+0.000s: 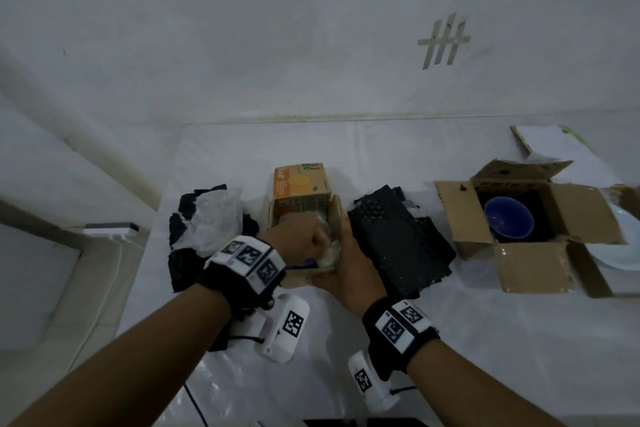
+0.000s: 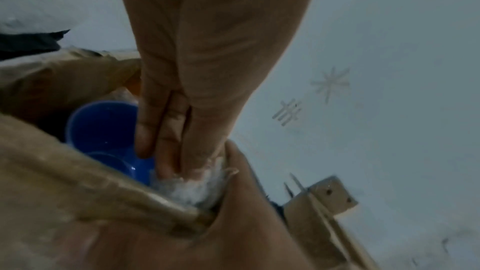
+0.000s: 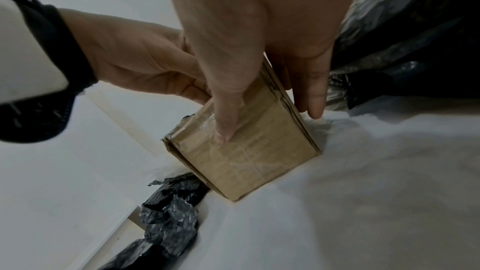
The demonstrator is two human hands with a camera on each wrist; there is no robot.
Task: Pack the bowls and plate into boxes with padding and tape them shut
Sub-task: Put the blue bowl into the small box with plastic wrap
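Observation:
A small cardboard box [image 1: 301, 208] with an orange flap stands mid-table. Inside it lies a blue bowl [image 2: 103, 126]. My left hand [image 1: 304, 239] reaches down into the box. Its fingers [image 2: 168, 147] and thumb meet on a wad of clear padding [image 2: 187, 188], wedged between the bowl and the box's near right corner. My right hand [image 1: 346, 253] grips the box [image 3: 249, 155] from outside, thumb on the near face, fingers down the right side. A second blue bowl [image 1: 508, 218] sits on black padding in a larger open box [image 1: 530, 263] at the right.
Black bubble wrap [image 1: 398, 246] lies just right of the small box, and a heap of black and clear wrap [image 1: 207, 218] lies just left. A white plate [image 1: 623, 253] shows at the far right edge. A flat white carton [image 1: 547, 146] lies behind the larger box.

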